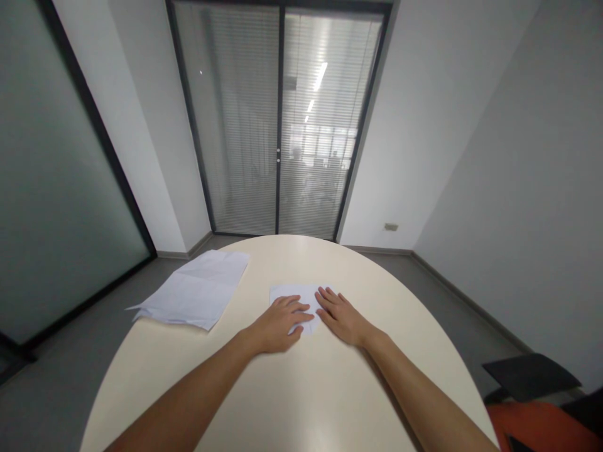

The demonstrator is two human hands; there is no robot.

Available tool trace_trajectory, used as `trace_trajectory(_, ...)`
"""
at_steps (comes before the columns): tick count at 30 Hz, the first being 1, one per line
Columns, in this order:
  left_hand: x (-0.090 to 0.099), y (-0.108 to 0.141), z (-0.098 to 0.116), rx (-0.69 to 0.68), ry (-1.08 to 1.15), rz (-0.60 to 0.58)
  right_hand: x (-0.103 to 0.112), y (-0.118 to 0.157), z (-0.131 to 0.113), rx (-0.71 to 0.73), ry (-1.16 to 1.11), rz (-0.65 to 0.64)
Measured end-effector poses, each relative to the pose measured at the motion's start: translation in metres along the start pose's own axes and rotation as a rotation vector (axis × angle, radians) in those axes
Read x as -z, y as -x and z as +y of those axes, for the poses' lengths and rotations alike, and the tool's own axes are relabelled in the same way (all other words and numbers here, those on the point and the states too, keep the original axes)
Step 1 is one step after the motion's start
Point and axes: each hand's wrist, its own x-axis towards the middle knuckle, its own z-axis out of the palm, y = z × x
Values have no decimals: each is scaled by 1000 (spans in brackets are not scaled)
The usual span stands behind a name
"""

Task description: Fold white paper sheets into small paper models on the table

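Note:
A small white sheet of paper (305, 292) lies flat on the round cream table (301, 395), partly covered by both hands. My left hand (281, 323) rests on its left part with the fingers spread and pointing right. On the paper's right side lies my right hand (343, 316), its fingers stretched out toward the upper left. Neither hand grips anything. A faint line, perhaps a crease, shows near the paper's lower edge. Much of the sheet is hidden under the hands.
A stack of larger white paper sheets (195, 292) lies at the table's left edge, one corner sticking out past it. At the lower right stands a chair with an orange seat (541, 424) and black armrest (532, 375). Glass doors with blinds (277, 119) are beyond the table.

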Motion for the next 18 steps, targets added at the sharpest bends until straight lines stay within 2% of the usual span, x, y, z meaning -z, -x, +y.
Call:
trace_trajectory(3, -3, 0, -1, 23, 4, -11, 1, -1, -2, 6, 34, 62)
trace_trajectory(6, -3, 0, -1, 61, -25, 16, 4, -2, -5, 81, 56, 136)
trace_trajectory(11, 1, -1, -1, 101, -54, 39, 9, 1, -9, 234, -14, 83)
trace_trajectory(15, 2, 0, -1, 83, -28, 28, 11, 3, -8, 220, -34, 93)
trace_trajectory(18, 0, 2, -4, 78, -2, 7, 11, 3, -9, 208, -32, 159)
